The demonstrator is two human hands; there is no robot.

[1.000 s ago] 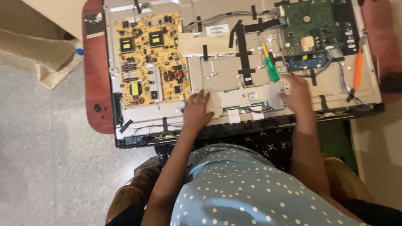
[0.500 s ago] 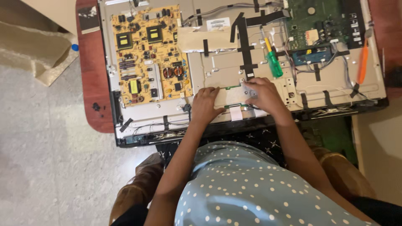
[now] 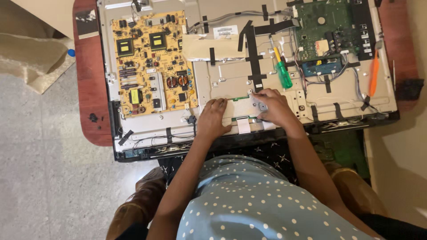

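An opened flat television [image 3: 356,95] lies face down on a reddish-brown table [image 3: 91,89], its grey metal back plate bare. My left hand [image 3: 212,118] rests flat on the plate near its lower edge, fingers spread. My right hand [image 3: 271,106] lies just to the right of it, fingertips curled on a small grey metal cover [image 3: 261,106] beside white ribbon cables [image 3: 243,126]. A green-handled screwdriver [image 3: 283,73] lies on the plate just above my right hand.
A yellow power board [image 3: 151,62] fills the left of the chassis and a green main board [image 3: 333,29] the upper right. An orange-handled tool [image 3: 374,73] lies at the right edge. Black tape strips hold wires down. Cardboard [image 3: 31,58] lies on the floor at left.
My right hand has slid left along the plate's lower part, ending close beside my left hand. The left hand stays in nearly the same place. The view has shifted slightly.
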